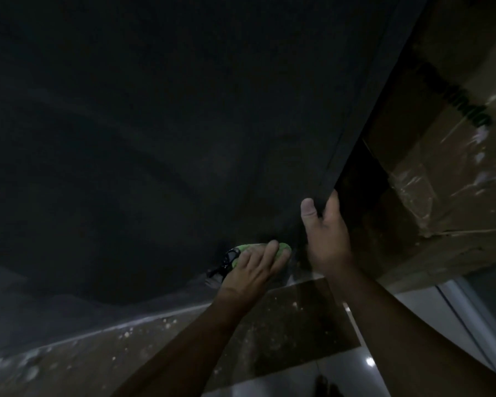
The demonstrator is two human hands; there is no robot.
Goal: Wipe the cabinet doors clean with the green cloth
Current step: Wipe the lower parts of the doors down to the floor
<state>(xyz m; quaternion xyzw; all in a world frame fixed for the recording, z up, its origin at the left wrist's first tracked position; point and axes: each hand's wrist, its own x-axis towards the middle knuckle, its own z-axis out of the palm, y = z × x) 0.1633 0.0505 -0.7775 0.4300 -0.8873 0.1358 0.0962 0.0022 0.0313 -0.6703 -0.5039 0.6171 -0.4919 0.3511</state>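
My left fingers [269, 250] are laid fairly flat and close together over the green cloth [283, 249], pressing it against the face of the cabinet door [155, 138]. My thumb is hidden, so I can't tell whether it hooks under. The cloth is bunched into a short roll low on the door, just above its bottom edge. Its long axis runs sideways along that edge, one end poking out past my fingertips toward the door's free edge. At the cloth's other end there's something dark and glossy, too dim to make out.

My left hand [252, 267] comes up from below the door. My right hand [327, 239] is just beside the cloth, clamped on the door's free edge: thumb [308, 209] on the front face, the other fingers wrapped round behind.

The door itself is dark, streaky and fills most of the view. Past its free edge is a taped cardboard box [441, 167]. Under the door runs a brown speckled strip [284, 325], then glossy floor [298, 376] with light glints.
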